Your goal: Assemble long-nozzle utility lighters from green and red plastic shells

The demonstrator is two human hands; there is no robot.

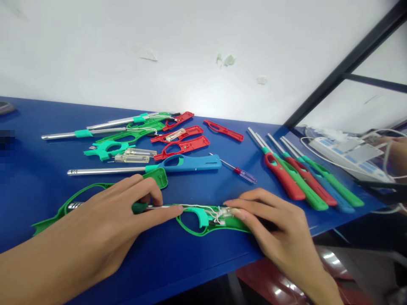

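A green lighter handle half (208,231) lies open side up near the table's front edge. Inside it sit a teal trigger (201,217), thin white wires (216,218) and a clear fuel tank (225,213). My right hand (280,224) is closed on the tank's end, thumb and fingertips pressing it into the shell. My left hand (121,216) is closed around the lighter's metal tube (75,206) near the dark green collar, its index finger laid along the wire. Another green handle half (162,178) lies just behind, partly hidden by my left hand.
Behind lies a blue lighter (190,163), with clear tanks (132,158), red handle halves (182,147) and green lighter parts beyond. A screwdriver (244,174) lies near several finished-looking lighters (284,173) at right. A power strip (346,156) and another person's hand (397,152) are far right.
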